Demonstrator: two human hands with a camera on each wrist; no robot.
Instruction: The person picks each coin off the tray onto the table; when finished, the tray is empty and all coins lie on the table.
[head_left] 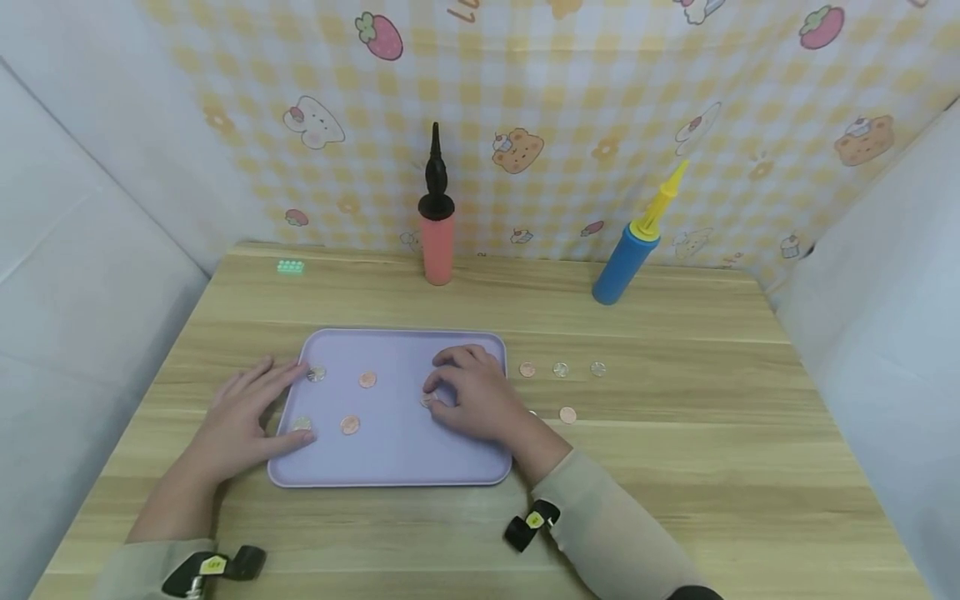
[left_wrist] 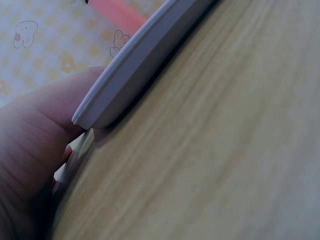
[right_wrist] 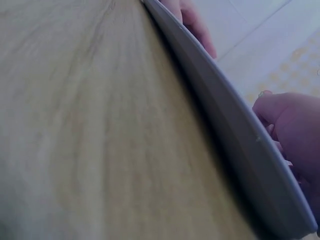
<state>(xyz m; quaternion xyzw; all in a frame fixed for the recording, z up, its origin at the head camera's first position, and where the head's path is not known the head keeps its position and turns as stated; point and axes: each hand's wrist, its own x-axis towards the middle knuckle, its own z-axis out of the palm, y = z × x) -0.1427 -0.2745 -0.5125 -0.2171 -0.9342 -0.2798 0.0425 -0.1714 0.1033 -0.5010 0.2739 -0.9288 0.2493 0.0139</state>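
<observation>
A lilac tray [head_left: 405,467] lies on the wooden table. My left hand [head_left: 240,417] rests at its left side with fingers spread and fairly straight, the thumb reaching over the rim. Over the right half of the tray, my right hand [head_left: 476,396] pinches a silver coin [head_left: 428,400] between thumb and index finger, low over the surface. To the left on the tray are a silver coin [head_left: 316,374] by the left fingertips, another silver coin [head_left: 302,424] beside the left thumb, and two copper coins [head_left: 367,379]. The right wrist view hides the pinched coin behind the tray's wall.
Right of the tray, several coins lie on the table, among them a copper coin [head_left: 567,415] and a silver coin [head_left: 597,368]. Behind stand a pink-and-black pump [head_left: 438,242] and a leaning blue-and-yellow pump [head_left: 627,262]. A small green studded block [head_left: 290,267] is at back left.
</observation>
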